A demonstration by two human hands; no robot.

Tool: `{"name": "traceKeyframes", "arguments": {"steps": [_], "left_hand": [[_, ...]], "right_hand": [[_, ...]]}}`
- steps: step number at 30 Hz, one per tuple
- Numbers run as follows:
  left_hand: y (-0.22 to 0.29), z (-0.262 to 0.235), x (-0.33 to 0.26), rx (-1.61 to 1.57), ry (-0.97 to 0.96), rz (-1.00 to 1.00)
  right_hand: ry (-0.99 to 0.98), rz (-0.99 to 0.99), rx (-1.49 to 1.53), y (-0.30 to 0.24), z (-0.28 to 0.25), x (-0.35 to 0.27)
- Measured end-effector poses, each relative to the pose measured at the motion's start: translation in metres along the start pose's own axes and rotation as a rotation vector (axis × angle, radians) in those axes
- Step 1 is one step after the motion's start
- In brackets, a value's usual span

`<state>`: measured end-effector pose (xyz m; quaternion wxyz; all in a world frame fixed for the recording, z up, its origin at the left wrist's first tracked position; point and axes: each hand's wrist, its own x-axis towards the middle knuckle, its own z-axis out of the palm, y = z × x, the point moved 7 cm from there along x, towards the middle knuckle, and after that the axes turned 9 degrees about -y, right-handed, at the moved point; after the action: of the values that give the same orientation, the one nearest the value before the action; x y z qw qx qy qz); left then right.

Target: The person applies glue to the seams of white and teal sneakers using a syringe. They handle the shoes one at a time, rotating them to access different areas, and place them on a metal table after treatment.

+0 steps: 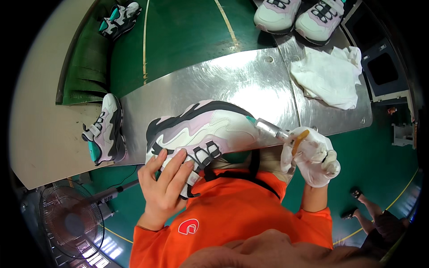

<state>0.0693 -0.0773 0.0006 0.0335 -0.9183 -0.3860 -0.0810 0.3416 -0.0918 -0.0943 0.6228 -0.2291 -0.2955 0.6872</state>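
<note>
Sneaker work fills the middle of the view: a white, pale-pink and black chunky sneaker with strap closures (203, 131) lies on its side at the near edge of a curved brushed-metal bench plate (214, 82). The bare left hand (163, 185) presses down on its strapped upper, fingers spread and gripping the shoe. The right hand (313, 156), in a white glove, is clenched around a slim silver metal tool (272, 130) whose tip meets the sneaker's toe end. A crumpled white cloth (330, 76) rests further right on the plate. A matching sneaker (105, 129) sits at the plate's left edge, and another pair (297, 15) stands beyond.
</note>
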Motion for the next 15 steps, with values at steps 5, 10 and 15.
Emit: {"name": "traceKeyframes", "arguments": {"steps": [5,10,15], "left_hand": [[0.015,0.002,-0.005,0.038,0.031,-0.036],[0.017,0.005,-0.009,0.048,0.035,-0.029],[0.019,0.006,-0.009,0.062,-0.014,-0.004]], "right_hand": [[0.011,0.041,0.040,0.008,0.000,-0.017],[0.028,0.000,0.095,0.017,0.008,-0.027],[0.081,-0.042,0.110,0.022,0.014,-0.039]]}}
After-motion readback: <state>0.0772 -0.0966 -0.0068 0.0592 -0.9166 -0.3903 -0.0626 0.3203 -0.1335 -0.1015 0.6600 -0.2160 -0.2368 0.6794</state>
